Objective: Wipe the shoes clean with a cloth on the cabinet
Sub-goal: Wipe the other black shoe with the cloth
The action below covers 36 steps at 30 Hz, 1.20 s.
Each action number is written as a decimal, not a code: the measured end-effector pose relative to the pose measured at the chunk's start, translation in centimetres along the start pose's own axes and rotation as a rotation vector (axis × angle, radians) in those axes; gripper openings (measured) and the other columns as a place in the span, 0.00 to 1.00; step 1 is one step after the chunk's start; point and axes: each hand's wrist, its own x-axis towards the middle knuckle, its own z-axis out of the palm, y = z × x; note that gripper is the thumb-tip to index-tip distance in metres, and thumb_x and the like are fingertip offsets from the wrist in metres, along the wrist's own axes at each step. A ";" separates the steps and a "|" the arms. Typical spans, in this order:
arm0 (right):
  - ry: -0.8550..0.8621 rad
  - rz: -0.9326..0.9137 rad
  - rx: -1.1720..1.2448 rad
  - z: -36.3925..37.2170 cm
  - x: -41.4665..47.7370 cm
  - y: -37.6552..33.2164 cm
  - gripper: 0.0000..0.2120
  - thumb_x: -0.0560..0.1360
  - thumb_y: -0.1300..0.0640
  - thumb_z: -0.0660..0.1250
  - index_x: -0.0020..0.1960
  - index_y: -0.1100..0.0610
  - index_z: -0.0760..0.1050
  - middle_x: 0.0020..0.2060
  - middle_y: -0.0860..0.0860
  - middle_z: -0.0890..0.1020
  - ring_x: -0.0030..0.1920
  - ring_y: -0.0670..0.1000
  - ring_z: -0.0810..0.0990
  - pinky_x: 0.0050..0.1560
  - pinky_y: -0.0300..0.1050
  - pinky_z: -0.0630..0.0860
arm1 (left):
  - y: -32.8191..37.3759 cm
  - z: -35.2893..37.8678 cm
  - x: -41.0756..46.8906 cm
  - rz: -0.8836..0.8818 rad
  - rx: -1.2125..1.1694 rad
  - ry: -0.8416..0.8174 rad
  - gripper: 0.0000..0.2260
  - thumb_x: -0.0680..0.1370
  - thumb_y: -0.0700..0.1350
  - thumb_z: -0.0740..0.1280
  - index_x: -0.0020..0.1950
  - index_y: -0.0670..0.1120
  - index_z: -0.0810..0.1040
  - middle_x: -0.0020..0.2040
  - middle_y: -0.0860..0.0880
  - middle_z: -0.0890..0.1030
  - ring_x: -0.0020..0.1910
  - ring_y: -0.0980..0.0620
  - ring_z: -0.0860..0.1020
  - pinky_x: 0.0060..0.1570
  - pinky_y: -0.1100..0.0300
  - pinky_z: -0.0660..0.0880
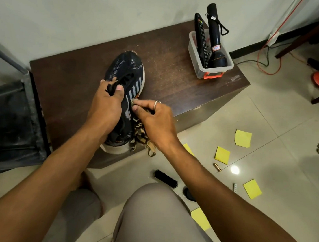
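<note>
**Clerk:** Count and location?

**Inspector:** One shoe point(126, 68) is in view. It lies on top of the cabinet point(167, 77), left of centre, with its toe toward the cabinet's back and its heel at the front edge. No second shoe shows.

**Clerk:** Step in hand?

**Inspector:** Wiping the flank, by my reading. The left hand point(104, 109) is clamped on the shoe at the laces point(111, 86), thumb and fingers curled over them to steady it. The right hand point(155, 120) pinches a bunched end of the cloth point(140, 134) between thumb and fingertips and presses it against the shoe's right side at the grey stripes point(134, 90). The loose, patterned rest of the cloth trails to the cabinet's front edge.

**Clerk:** Next move?

**Inspector:** Judgement only: strokes along that flank, with the left hand's hold kept firm so the heel does not slide off the front edge. After that the shoe wants turning, since its far side and sole are out of reach.

**Clerk:** Condition of the shoe?

**Inspector:** Dark mesh upper, black laces, pale sole rim with a trace of orange. The rim looks dingy at the heel. Dirt on the mesh I cannot tell.

**Clerk:** Anything else?

**Inspector:** A clear plastic box point(193, 53) sits at the cabinet's back right corner, and a black brush point(165, 178) lies on the floor before the cabinet.
</note>
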 end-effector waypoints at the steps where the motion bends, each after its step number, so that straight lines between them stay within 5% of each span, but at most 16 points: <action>1: 0.005 -0.001 -0.011 0.2 -0.4 0.1 0.11 0.78 0.60 0.72 0.60 0.57 0.84 0.56 0.47 0.86 0.58 0.39 0.83 0.64 0.41 0.78 | -0.1 -0.1 0.0 0.000 -0.012 -0.002 0.22 0.80 0.61 0.58 0.73 0.56 0.72 0.77 0.49 0.69 0.73 0.48 0.70 0.72 0.44 0.68; 4: -0.042 -0.024 -0.083 -0.2 -2.6 0.4 0.11 0.78 0.59 0.73 0.60 0.55 0.84 0.54 0.46 0.85 0.56 0.38 0.82 0.62 0.35 0.77 | 0.0 0.0 -0.3 0.047 0.003 -0.030 0.22 0.81 0.62 0.60 0.72 0.55 0.73 0.75 0.49 0.72 0.72 0.49 0.71 0.70 0.47 0.69; 8: -0.106 -0.155 -0.292 -0.2 -2.0 -0.4 0.10 0.79 0.58 0.72 0.58 0.52 0.86 0.45 0.43 0.80 0.48 0.40 0.79 0.50 0.27 0.72 | 0.3 -0.1 -0.5 0.084 -0.015 -0.083 0.20 0.77 0.54 0.74 0.66 0.52 0.74 0.57 0.56 0.81 0.55 0.60 0.80 0.54 0.60 0.75; 11: -0.063 -0.213 -0.355 0.7 -1.3 -0.8 0.10 0.78 0.59 0.72 0.58 0.54 0.86 0.44 0.44 0.78 0.46 0.40 0.77 0.47 0.26 0.70 | 0.5 -0.3 -0.3 0.073 -0.033 -0.059 0.16 0.78 0.48 0.73 0.64 0.52 0.75 0.53 0.56 0.82 0.53 0.58 0.81 0.58 0.55 0.77; 13: -0.062 -0.227 -0.324 0.6 -2.2 -0.4 0.10 0.78 0.59 0.72 0.59 0.54 0.85 0.45 0.45 0.79 0.47 0.40 0.78 0.49 0.28 0.72 | 0.6 -0.5 -0.3 0.067 -0.052 -0.058 0.13 0.80 0.46 0.71 0.63 0.54 0.75 0.51 0.58 0.81 0.50 0.63 0.79 0.53 0.61 0.75; 18: -0.181 -0.256 -0.320 -0.5 -3.7 0.1 0.10 0.78 0.59 0.73 0.59 0.55 0.85 0.42 0.41 0.76 0.44 0.40 0.78 0.46 0.27 0.70 | 0.3 -0.7 -0.1 0.069 -0.027 -0.111 0.10 0.80 0.46 0.70 0.59 0.57 0.76 0.51 0.59 0.81 0.51 0.61 0.78 0.50 0.61 0.73; 21: -0.110 -0.295 -0.364 -0.1 -0.9 -0.6 0.09 0.77 0.61 0.73 0.57 0.56 0.86 0.41 0.39 0.74 0.42 0.35 0.76 0.45 0.24 0.69 | 0.2 -0.7 0.1 0.058 -0.083 -0.110 0.08 0.80 0.46 0.70 0.53 0.59 0.77 0.49 0.57 0.83 0.51 0.57 0.81 0.53 0.57 0.76; 25: -0.008 -0.295 -0.358 0.8 0.1 -0.8 0.09 0.77 0.61 0.73 0.56 0.57 0.86 0.44 0.44 0.77 0.42 0.39 0.76 0.46 0.25 0.71 | 0.2 -0.6 0.1 0.044 -0.147 -0.085 0.07 0.81 0.46 0.70 0.57 0.55 0.77 0.49 0.56 0.83 0.48 0.59 0.82 0.49 0.60 0.77; 28: -0.089 -0.280 -0.336 0.2 -2.8 -0.2 0.09 0.78 0.61 0.73 0.57 0.57 0.86 0.41 0.41 0.74 0.41 0.37 0.76 0.44 0.26 0.69 | 0.1 -0.6 0.0 0.077 -0.116 -0.094 0.06 0.81 0.47 0.69 0.58 0.53 0.78 0.47 0.56 0.83 0.43 0.63 0.81 0.44 0.64 0.74; 32: -0.200 -0.278 -0.357 -0.6 -2.5 -0.8 0.09 0.78 0.60 0.73 0.57 0.56 0.86 0.42 0.42 0.75 0.42 0.38 0.77 0.44 0.26 0.70 | 0.1 -0.8 0.1 0.096 -0.062 -0.142 0.09 0.82 0.54 0.67 0.58 0.52 0.79 0.49 0.54 0.84 0.49 0.56 0.82 0.48 0.59 0.75; 36: -0.005 -0.336 -0.378 0.4 0.7 -1.5 0.09 0.77 0.61 0.73 0.57 0.57 0.86 0.45 0.48 0.79 0.45 0.43 0.79 0.49 0.34 0.76 | 0.2 -0.7 0.1 0.091 -0.100 -0.103 0.11 0.84 0.56 0.62 0.55 0.51 0.79 0.46 0.53 0.83 0.46 0.56 0.81 0.44 0.60 0.75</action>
